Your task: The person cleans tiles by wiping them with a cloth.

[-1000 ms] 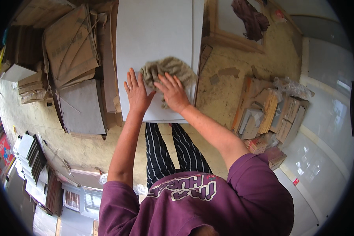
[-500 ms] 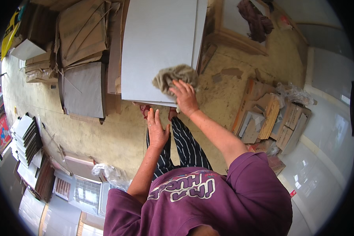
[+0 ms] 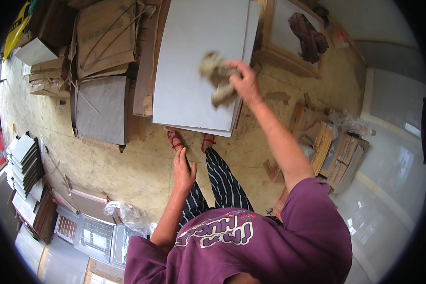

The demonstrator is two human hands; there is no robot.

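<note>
A large pale grey-white slab (image 3: pixel 194 33) lies flat before me, on top of at least one more like it. My right hand (image 3: pixel 246 84) grips a crumpled olive-brown cloth (image 3: pixel 226 93) over the slab's right side. The cloth is smeared by motion, and whether it touches the surface I cannot tell. My left hand (image 3: pixel 184 169) hangs open and holds nothing, its fingers stretched out, a little short of the slab's near edge and above my legs.
On the left stand cardboard-covered stacks (image 3: pixel 104 38) and a grey slab stack (image 3: pixel 102 109). A wooden-edged crate (image 3: pixel 279 54) with a dark red cloth (image 3: pixel 307 38) is at the far right. Cartons (image 3: pixel 348 161) lie right, stacked tiles (image 3: pixel 26 161) left.
My right hand has swung away from me and slightly right with the cloth, which now hangs folded and blurred. My left hand has drawn back a little toward me.
</note>
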